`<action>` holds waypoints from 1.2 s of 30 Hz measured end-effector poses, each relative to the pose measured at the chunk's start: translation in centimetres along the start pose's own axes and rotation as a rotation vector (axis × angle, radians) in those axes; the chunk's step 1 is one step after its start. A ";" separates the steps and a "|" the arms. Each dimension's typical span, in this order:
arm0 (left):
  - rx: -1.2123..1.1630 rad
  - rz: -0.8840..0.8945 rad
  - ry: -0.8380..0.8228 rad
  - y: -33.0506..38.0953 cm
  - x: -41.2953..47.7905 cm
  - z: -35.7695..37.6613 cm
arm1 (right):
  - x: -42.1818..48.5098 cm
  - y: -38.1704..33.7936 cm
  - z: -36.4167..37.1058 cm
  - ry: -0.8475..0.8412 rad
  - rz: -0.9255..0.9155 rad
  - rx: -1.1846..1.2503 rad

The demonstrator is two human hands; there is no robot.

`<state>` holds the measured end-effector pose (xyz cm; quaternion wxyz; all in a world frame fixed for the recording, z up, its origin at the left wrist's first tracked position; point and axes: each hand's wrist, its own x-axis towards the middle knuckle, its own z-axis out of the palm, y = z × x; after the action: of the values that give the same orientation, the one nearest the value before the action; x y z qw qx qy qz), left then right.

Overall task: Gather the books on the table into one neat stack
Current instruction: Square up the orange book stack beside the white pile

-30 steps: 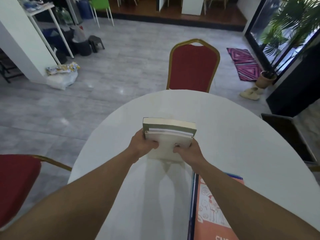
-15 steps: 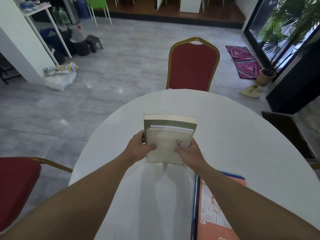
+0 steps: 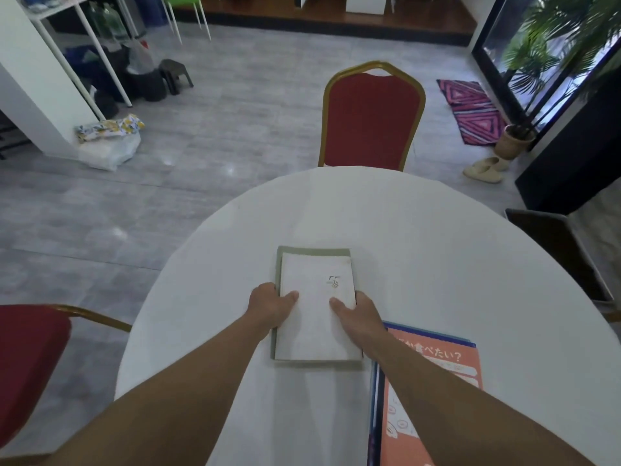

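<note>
A white book [image 3: 316, 297] lies flat on top of a slightly larger grey-green book [image 3: 312, 252], both near the middle of the round white table [image 3: 437, 250]. My left hand [image 3: 268, 306] grips the left edge of this pair, thumb on the white cover. My right hand [image 3: 356, 311] grips the right edge the same way. An orange book with Japanese writing [image 3: 433, 391] lies on a blue book [image 3: 374, 398] at the near right, partly under my right forearm.
A red chair with a gold frame [image 3: 369, 119] stands at the table's far side. Another red chair [image 3: 30, 358] is at the near left. A dark bin [image 3: 551, 243] sits on the floor to the right.
The two books were held tilted up off the table between both hands. Now they lie flat on the table, with both hands still on their sides.
</note>
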<state>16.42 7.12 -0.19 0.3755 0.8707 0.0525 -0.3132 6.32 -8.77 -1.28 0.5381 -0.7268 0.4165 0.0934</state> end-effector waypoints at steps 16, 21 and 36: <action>0.477 0.166 0.187 1.6 -1.9 3.2 | -0.3 0.6 -0.7 0.089 -0.029 -0.338; 0.456 0.459 0.205 4.1 -6.0 6.3 | -2.7 2.7 -5.2 0.262 -0.100 -0.301; 0.729 0.233 -0.128 0.9 -13.7 19.5 | -8.5 15.3 -13.5 0.344 0.183 -0.290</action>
<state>-4.06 -4.89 -1.81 0.0771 0.9258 -0.1850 -0.3204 -14.11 -17.16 -1.64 0.3387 -0.7607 0.5485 0.0756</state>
